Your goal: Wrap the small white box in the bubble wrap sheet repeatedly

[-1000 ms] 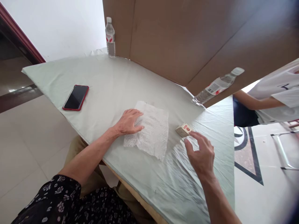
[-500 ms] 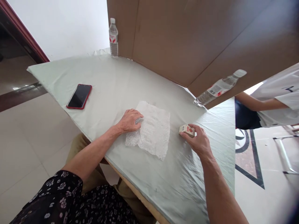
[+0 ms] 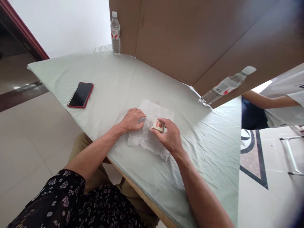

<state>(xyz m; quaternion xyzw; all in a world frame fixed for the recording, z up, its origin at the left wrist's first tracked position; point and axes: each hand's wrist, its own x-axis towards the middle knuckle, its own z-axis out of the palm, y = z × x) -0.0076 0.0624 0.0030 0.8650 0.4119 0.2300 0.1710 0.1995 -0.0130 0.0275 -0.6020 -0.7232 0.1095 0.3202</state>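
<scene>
A sheet of bubble wrap (image 3: 147,142) lies on the cloth-covered table in front of me. My left hand (image 3: 133,119) grips its left edge, which curls up between thumb and fingers. Over the middle of the sheet, my right hand (image 3: 170,134) holds a small cream box (image 3: 157,125) with red print, thumb on the near side and fingers on the far side. Whether the box rests on the bubble wrap or hangs just above it, I cannot tell.
A phone (image 3: 81,95) in a red case lies to the left. One water bottle (image 3: 115,34) stands at the back, another (image 3: 226,86) at the right, both beside a brown cardboard panel (image 3: 171,38). Beyond the pale tablecloth (image 3: 106,76), a person in a white shirt (image 3: 282,104) is at right.
My right hand has carried the small box leftward from the bare tablecloth to over the bubble wrap. My left hand keeps its place on the sheet's left edge.
</scene>
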